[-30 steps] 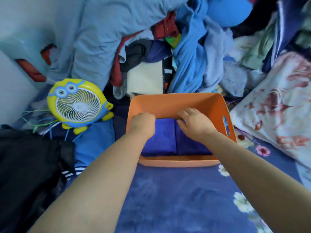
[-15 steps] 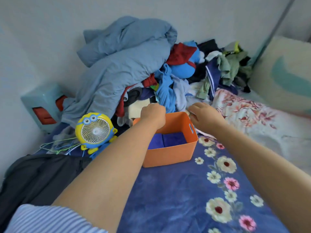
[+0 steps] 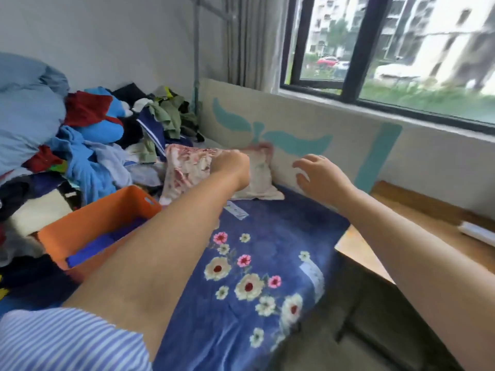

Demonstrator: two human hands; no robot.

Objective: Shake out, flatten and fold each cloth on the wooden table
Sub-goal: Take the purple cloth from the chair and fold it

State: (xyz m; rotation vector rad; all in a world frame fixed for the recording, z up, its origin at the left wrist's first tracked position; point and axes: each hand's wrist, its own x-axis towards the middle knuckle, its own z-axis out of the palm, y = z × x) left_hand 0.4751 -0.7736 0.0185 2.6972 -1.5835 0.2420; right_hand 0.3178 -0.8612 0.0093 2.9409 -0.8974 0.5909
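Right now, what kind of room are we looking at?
Most likely a bedroom in a home. There is a bed with a blue floral sheet, a floral pillow against the wall, and a heap of loose clothes beside an orange basket.

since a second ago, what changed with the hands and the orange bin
Both hands left the orange plastic bin and swung right. The left hand, fingers curled, is now in front of the pink floral pillow; whether it grips it is unclear. The right hand hangs open near the headboard. The folded blue cloths stayed in the bin.
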